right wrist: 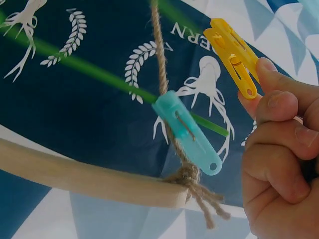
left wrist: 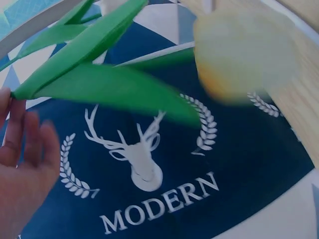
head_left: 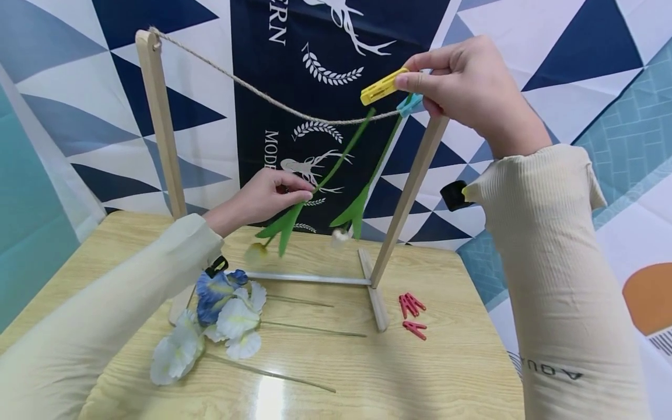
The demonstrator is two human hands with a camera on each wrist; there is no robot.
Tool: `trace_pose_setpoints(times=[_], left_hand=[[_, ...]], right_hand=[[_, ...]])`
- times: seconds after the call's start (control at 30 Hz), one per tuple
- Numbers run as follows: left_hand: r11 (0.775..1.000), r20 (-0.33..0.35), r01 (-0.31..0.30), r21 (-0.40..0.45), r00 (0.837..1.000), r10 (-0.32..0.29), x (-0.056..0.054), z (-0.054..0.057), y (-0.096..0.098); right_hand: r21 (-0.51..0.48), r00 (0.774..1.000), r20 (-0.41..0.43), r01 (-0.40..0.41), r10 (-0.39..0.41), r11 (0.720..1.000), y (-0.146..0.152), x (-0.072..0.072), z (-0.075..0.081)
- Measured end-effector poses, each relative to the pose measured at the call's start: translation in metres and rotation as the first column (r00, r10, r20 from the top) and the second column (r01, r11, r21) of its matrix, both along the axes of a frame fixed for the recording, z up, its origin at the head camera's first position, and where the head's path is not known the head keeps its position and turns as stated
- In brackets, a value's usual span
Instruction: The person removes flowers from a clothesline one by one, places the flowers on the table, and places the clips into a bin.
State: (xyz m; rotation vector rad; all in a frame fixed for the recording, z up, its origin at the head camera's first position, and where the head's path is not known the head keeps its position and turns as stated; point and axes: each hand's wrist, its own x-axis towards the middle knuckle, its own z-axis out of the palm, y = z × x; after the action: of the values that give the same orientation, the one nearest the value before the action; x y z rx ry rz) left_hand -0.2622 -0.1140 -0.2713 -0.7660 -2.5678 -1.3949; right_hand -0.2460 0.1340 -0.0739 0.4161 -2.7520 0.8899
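Head view shows a little wooden rack (head_left: 157, 125) on the table (head_left: 446, 361) with a rope (head_left: 252, 93) strung across it. One tulip (head_left: 362, 204) is already hanging upside down, pinned to the rope by a blue peg (right wrist: 188, 132) right by the knot at the right post. So I'd say one flower is done.

Second tulip (head_left: 294, 219) looks to be mid-hang: left hand (head_left: 268, 195) pinches its stem just above the leaves and holds it up so the stem top meets the rope. Right hand (head_left: 464, 84) grips a yellow peg (head_left: 382, 87) by its tail between thumb and fingers, just above the rope beside the blue one, not clipped on yet.

Left to go, by my guess: clip this one, then the blue and white flowers (head_left: 220, 321) lying at the front left of the table. Spare red pegs (head_left: 413, 314) sit near the rack's right foot.

Containers: none that I can see, everything's loose on the tabletop.
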Motion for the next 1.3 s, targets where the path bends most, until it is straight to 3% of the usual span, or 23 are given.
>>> trace_pose_setpoints(times=[0.13,0.23,0.37,0.53,0.77,1.0,1.17,1.3], left_hand=[[0.996,0.053,0.076,-0.041,0.996,-0.074,0.004,-0.011,-0.008],[0.987,0.129,0.146,-0.067,0.982,-0.137,0.006,-0.020,-0.010],[0.963,0.242,0.254,-0.088,0.943,-0.227,0.008,-0.033,-0.011],[0.927,0.316,0.361,-0.101,0.895,-0.314,0.009,-0.052,-0.008],[0.890,0.422,0.437,-0.130,0.837,-0.349,0.015,-0.080,0.000],[0.855,0.479,0.499,-0.145,0.791,-0.381,0.021,-0.112,0.010],[0.839,0.511,0.530,-0.121,0.759,-0.405,0.027,-0.137,0.015],[0.835,0.510,0.542,-0.094,0.747,-0.427,0.032,-0.157,0.015]], right_hand=[[0.007,0.999,-0.020,-0.028,0.028,1.000,-0.001,0.003,-0.005],[0.026,0.998,-0.042,-0.041,0.042,0.999,-0.001,0.007,-0.009],[0.050,0.996,-0.071,-0.049,0.052,0.998,0.001,0.014,-0.015],[0.064,0.990,-0.119,-0.074,0.081,0.995,0.010,0.027,-0.025],[0.113,0.980,-0.174,-0.074,0.093,0.991,0.031,0.044,-0.050],[0.111,0.983,-0.167,-0.061,0.080,0.992,0.057,0.061,-0.080],[0.096,0.994,-0.102,0.039,-0.029,0.995,0.089,0.071,-0.110],[0.046,0.987,0.055,0.147,-0.150,0.988,0.126,0.075,-0.147]])
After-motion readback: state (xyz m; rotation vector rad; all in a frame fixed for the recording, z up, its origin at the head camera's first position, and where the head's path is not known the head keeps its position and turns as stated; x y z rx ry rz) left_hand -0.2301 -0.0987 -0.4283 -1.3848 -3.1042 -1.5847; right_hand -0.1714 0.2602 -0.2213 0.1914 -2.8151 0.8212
